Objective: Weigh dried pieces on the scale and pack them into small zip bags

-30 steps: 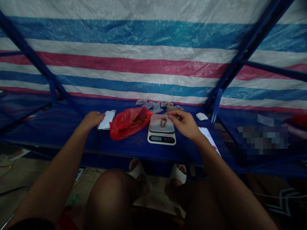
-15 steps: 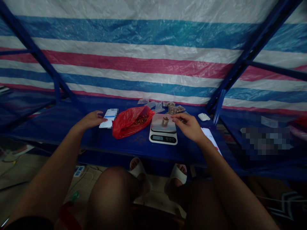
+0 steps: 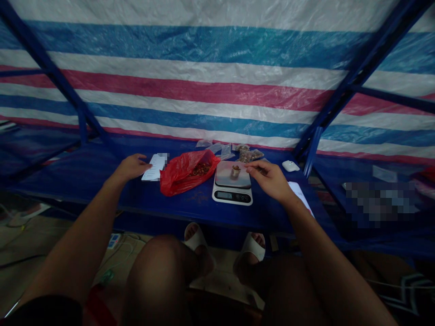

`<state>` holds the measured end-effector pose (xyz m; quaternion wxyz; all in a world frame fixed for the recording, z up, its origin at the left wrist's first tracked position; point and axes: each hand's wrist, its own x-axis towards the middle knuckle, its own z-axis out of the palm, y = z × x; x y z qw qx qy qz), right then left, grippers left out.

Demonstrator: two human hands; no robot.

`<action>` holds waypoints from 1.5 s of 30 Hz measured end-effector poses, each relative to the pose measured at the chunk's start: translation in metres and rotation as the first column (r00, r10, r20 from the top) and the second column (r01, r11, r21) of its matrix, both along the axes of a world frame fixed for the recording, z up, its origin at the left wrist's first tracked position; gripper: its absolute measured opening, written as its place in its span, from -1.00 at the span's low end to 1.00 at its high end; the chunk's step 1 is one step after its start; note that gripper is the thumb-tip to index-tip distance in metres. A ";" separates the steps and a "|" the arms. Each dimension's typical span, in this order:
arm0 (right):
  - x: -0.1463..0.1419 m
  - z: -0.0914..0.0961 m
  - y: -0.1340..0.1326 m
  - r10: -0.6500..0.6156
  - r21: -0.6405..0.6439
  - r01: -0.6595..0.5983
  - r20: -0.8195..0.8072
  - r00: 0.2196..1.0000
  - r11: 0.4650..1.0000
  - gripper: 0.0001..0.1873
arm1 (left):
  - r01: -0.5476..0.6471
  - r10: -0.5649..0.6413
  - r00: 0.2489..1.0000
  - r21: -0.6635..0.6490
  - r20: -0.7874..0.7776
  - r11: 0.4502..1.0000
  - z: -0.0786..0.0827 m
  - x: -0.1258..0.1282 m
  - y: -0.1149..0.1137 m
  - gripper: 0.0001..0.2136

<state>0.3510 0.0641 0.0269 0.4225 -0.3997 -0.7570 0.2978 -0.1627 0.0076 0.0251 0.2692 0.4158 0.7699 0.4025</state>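
Observation:
My left hand [image 3: 131,167] is stretched out with fingers apart, its thumb over the edge of a lit phone [image 3: 155,167]. My right hand [image 3: 269,177] is at the right side of a white kitchen scale [image 3: 232,196]. Its thumb and index finger are pressed together close to a small metal cup [image 3: 235,171]; anything between them is too small to make out. The cup stands upright on the scale's plate, with brown bits showing at its top. Left of the scale lies an open red plastic bag [image 3: 176,174] holding small reddish-brown pieces.
Filled clear bags [image 3: 250,155] and flat clear bags [image 3: 226,152] lie behind the scale. A white earbud case [image 3: 291,165] and a second phone [image 3: 299,195] are to the right. Blue metal posts [image 3: 312,151] rise from the blue table [image 3: 190,210].
The blue band on the left phone's screen is gone; the screen is now mostly white. Both hands stay nearly where they were, and the view has shifted slightly.

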 end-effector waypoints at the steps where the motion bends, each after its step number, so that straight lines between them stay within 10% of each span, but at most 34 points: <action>1: 0.000 0.000 0.000 0.001 -0.003 -0.001 0.006 1.000 1.000 -0.69 | -0.023 0.020 0.995 -0.022 -0.095 0.999 0.001 0.002 -0.001 -0.71; 11: 0.001 0.001 -0.001 0.008 -0.020 -0.008 -0.023 1.000 1.000 -0.68 | -0.044 0.006 0.879 -0.070 -0.476 0.997 0.034 0.026 -0.015 -0.87; 18: -0.006 0.005 -0.004 -0.006 0.007 0.007 -0.031 0.999 1.000 -0.67 | 0.357 -0.295 0.881 0.112 -0.371 0.927 0.084 0.134 -0.055 -0.81; 21: -0.012 0.007 -0.006 0.006 0.030 -0.004 -0.052 0.999 1.000 -0.66 | 0.556 -0.505 0.679 -0.076 -0.533 0.827 0.071 0.181 -0.042 -0.72; 27: -0.014 0.008 -0.009 0.045 0.040 -0.044 -0.044 0.998 0.998 -0.67 | 0.487 -0.541 0.512 -0.293 -0.667 0.823 0.028 0.204 0.021 -0.66; 45: -0.015 0.009 -0.012 0.108 0.000 -0.108 -0.055 0.993 0.994 -0.66 | 0.428 -0.430 0.597 -0.184 -0.677 0.885 0.043 0.204 0.016 -0.74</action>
